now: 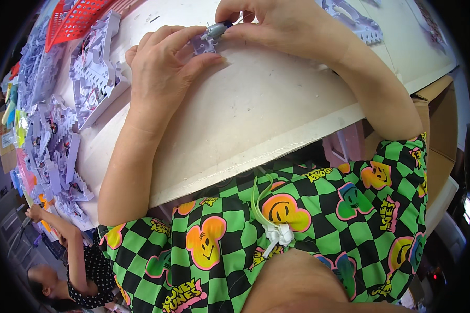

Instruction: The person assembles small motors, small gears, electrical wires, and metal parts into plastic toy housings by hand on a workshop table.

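Near the top of the head view, both hands meet over a small silver electric motor (216, 29) with a dark end and thin wires. My right hand (279, 26) pinches the motor's dark end between thumb and fingers. Below the motor lies a small pale grey plastic bracket (204, 46). My left hand (167, 58) curves round this bracket, its thumb on the near side and its index finger on the far side. The motor rests against the bracket; whether it sits fully inside cannot be made out.
A white table (256, 115) lies under my hands. Pale plastic housings with wires (91, 78) and a heap of similar parts (52, 146) lie left, beside a red basket (70, 23). Another toothed plastic part (357, 23) is far right. A cardboard box (438, 115) stands right; a person works lower left.
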